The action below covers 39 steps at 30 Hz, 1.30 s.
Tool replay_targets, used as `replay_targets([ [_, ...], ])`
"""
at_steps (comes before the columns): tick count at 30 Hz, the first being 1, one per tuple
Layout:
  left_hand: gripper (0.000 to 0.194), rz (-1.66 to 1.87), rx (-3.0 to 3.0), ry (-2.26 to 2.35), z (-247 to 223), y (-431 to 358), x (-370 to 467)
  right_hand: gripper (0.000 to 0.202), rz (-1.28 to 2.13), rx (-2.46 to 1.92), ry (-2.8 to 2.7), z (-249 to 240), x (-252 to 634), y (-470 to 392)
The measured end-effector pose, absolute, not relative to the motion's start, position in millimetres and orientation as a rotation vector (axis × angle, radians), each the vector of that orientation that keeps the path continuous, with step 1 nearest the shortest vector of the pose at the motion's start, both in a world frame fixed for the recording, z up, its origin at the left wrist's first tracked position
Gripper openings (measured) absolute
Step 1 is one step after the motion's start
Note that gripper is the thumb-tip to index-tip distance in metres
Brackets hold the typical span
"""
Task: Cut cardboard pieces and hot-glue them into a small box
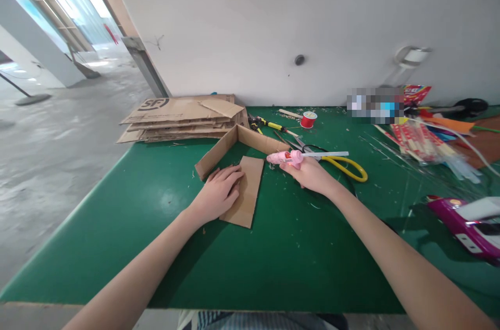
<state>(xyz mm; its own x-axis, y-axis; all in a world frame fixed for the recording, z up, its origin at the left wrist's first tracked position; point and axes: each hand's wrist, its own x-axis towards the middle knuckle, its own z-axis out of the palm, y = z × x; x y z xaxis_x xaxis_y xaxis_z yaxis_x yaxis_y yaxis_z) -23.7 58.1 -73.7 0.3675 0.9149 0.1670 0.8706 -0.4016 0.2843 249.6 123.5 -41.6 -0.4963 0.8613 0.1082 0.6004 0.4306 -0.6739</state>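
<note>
The letters "SF" in a dark ring show on the top sheet of the stacked cardboard [183,111], which lies at the back of the green surface [156,257]. The red-and-white wrappers [424,137] on the right carry print too small to read, and so does the label of the red spool [308,120].

The person's left hand [219,192] is laid flat, fingers spread, over the left edge of the cardboard strip [250,189], pressing on it rather than gripping it. The strip lies flat on the surface, most of it showing to the right of that hand; its long axis runs away from the person, the far end leaning slightly to the right. Just beyond the left hand, the bent cardboard frame [236,137] stands on edge, its corner pointing away from the person, one wing coming down toward the left hand and the other running right toward the glue gun.

The right hand [310,175] is closed around the pink glue gun [284,158]. Its nozzle points left, toward the strip, and the clear glue stick [326,154] sticks out of its back to the right, nearly level. The yellow-handled scissors [346,166] lie behind and beside the right hand.
</note>
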Motion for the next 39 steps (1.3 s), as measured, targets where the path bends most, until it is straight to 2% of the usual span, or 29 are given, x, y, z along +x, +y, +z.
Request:
replay_targets([
  [12,0.036,0.498,2.464,1.667,-71.3,57.0,-21.1,0.039,0.819,-1.378,-2.291,-45.4,253.7,120.9],
  [20,0.037,0.545,2.446,1.655,-74.5,58.3,-23.2,0.039,0.896,-1.182,-2.365,-39.0,253.4,117.3],
  [29,0.037,0.556,2.449,1.659,-76.2,58.8,-23.6,0.040,0.980,-1.130,-2.400,-34.9,252.8,114.4],
  [39,0.036,0.533,2.432,1.685,-74.5,59.2,-21.9,0.038,0.913,-1.189,-2.461,-35.8,254.2,110.1],
])
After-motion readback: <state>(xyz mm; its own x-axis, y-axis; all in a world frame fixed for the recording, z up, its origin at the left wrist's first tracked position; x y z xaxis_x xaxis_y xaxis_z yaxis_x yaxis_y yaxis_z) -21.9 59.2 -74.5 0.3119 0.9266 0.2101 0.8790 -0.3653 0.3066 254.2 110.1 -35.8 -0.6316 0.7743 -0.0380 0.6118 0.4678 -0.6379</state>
